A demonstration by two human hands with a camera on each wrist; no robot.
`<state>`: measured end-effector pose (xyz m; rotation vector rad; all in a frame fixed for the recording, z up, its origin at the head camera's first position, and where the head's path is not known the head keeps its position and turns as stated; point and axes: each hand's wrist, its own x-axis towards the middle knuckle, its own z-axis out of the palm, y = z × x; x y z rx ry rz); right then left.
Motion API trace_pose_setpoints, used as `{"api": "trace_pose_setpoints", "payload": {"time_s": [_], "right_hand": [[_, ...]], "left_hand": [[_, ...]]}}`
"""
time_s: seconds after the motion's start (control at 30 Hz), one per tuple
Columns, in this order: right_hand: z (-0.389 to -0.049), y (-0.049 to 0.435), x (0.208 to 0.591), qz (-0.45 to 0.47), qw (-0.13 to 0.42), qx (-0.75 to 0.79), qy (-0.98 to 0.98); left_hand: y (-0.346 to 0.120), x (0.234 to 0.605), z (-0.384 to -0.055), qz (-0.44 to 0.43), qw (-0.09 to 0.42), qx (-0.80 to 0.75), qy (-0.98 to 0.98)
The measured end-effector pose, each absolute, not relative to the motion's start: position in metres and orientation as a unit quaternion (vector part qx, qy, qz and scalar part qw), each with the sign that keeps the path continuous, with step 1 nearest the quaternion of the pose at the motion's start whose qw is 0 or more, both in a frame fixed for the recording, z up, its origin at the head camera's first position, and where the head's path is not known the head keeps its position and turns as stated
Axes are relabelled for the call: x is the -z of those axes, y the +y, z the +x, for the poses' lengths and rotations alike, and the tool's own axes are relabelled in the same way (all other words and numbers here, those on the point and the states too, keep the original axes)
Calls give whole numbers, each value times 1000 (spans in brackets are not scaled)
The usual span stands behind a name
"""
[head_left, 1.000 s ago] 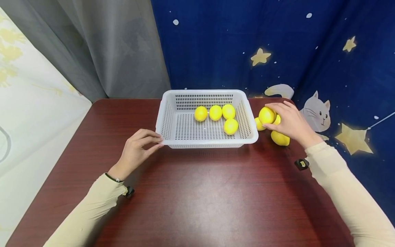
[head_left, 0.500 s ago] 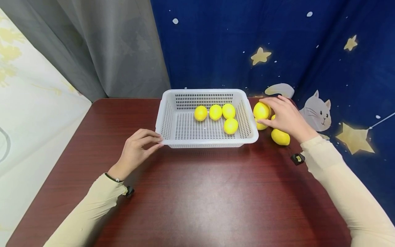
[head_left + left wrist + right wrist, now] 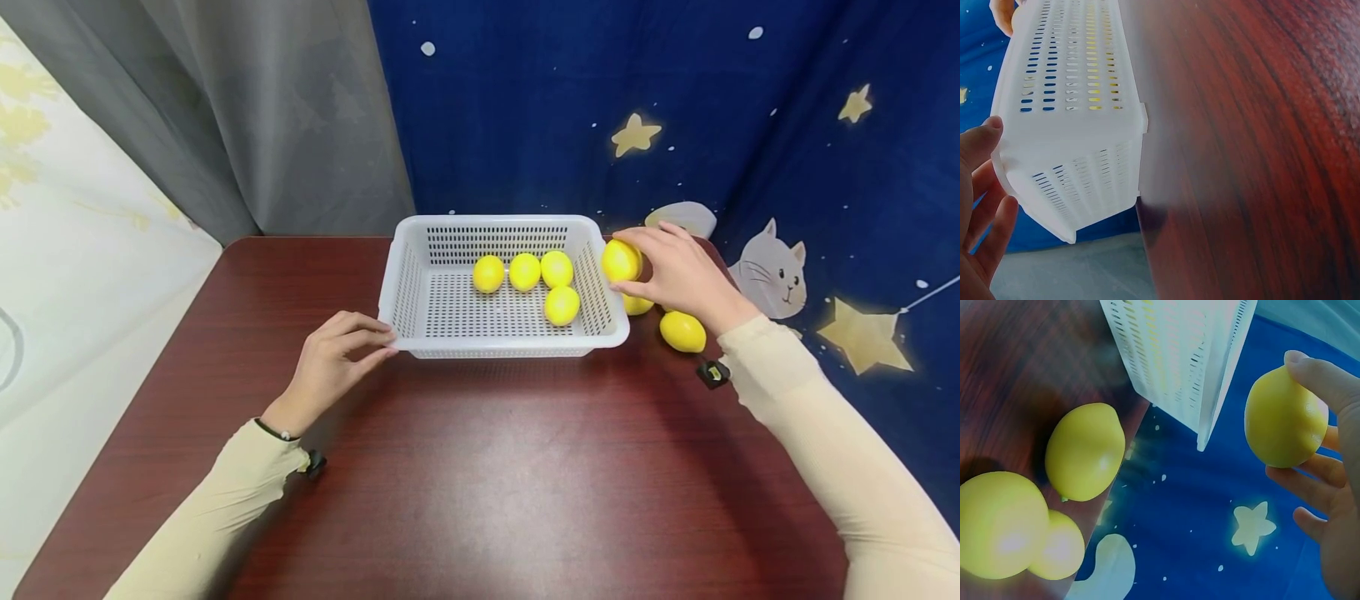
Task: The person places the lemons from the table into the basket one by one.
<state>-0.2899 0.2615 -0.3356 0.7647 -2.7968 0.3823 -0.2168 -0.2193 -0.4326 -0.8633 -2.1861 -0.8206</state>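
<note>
1. Right hand [image 3: 686,271] pinches a lemon [image 3: 622,261] at its fingertips; carried low, it could clip the basket [image 3: 510,342] just left.
2. Left hand [image 3: 333,358] grips the basket's corner; slackening could let it slide.

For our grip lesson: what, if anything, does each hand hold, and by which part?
Right hand: a lemon, by opposite sides. Left hand: the basket, by its near left rim corner.

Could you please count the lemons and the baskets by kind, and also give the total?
Lemons: 8 (4 in the basket, 1 in the right hand, 3 on the table)
Basket: 1
Total: 9
</note>
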Motion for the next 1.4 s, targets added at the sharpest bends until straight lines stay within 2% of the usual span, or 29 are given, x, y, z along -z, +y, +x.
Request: {"api": "trace_pose_setpoints", "payload": {"time_s": [0.47, 1.07, 1.4], "right_hand": [[-300, 247, 330, 268, 86, -111, -953], [-320, 222, 322, 304, 94, -94, -943], [-329, 205, 317, 287, 58, -100, -951]], "left_hand": [[-219, 432, -218, -331, 321, 311, -831], [-221, 433, -219, -328, 322, 305, -834], [-220, 432, -219, -328, 325, 305, -833]]}}
